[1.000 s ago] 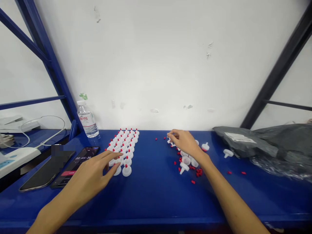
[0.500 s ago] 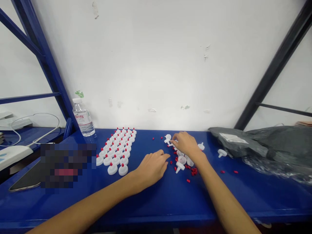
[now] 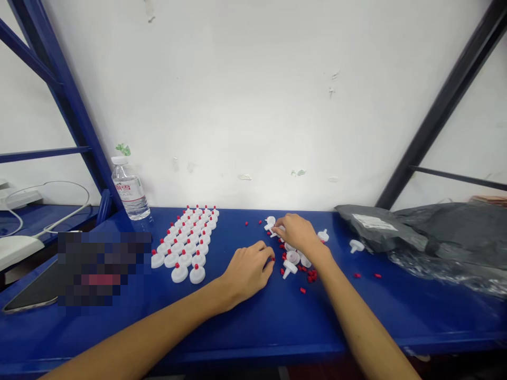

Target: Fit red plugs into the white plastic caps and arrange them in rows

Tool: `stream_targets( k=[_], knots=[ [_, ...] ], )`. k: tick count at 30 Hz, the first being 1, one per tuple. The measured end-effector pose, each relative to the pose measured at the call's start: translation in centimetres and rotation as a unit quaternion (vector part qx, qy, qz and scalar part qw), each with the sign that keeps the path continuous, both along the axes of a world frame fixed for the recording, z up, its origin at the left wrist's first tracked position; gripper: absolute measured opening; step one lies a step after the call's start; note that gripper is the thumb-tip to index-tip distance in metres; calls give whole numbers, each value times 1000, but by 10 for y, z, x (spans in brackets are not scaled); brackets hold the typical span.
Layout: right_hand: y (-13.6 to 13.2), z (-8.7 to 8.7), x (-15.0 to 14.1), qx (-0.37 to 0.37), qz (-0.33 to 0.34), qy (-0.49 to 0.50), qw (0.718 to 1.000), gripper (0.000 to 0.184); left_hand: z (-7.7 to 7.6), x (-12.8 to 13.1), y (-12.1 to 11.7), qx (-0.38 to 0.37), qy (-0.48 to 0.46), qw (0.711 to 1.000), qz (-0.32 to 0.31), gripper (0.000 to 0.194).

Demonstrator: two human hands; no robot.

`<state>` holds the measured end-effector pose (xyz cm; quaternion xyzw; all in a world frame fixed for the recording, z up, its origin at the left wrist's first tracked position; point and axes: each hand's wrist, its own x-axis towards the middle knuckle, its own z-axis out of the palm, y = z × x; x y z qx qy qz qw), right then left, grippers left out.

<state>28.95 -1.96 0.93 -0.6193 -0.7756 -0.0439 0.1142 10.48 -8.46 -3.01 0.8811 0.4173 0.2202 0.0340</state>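
My left hand [image 3: 249, 270] rests low over the blue table, thumb and forefinger pinched on a small red cap [image 3: 272, 259]. My right hand [image 3: 300, 233] reaches over the loose pile, its fingers curled down onto a white nozzle lid [image 3: 273, 234]; part of the grip is hidden behind the hand. Around it lie more white lids [image 3: 290, 268], tipped various ways, and loose red caps [image 3: 312, 276]. Left of my hands, white lids with red caps on their tips [image 3: 185, 257] stand upright in rows.
A water bottle [image 3: 130, 190] stands at the back left, near a dark phone-like slab [image 3: 31, 287] and a blurred patch. Grey plastic bags [image 3: 380, 227] lie at the right, with a lone white lid [image 3: 356, 246] beside them. The wall borders the blue table [image 3: 237, 332] behind.
My left thumb and forefinger have closed on a red cap that lay just beside them. My right hand stays at the pile. The whole view has shifted slightly.
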Motion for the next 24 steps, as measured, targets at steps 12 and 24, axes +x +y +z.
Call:
stream_targets(
  k=[12, 24],
  knots=[
    [4, -3, 3, 18, 23, 69, 997, 27, 13, -2, -13, -32, -130, 991, 15, 8],
    [7, 4, 1, -15, 85, 223, 971, 29, 14, -18, -2, -107, -209, 972, -5, 16]
  ],
)
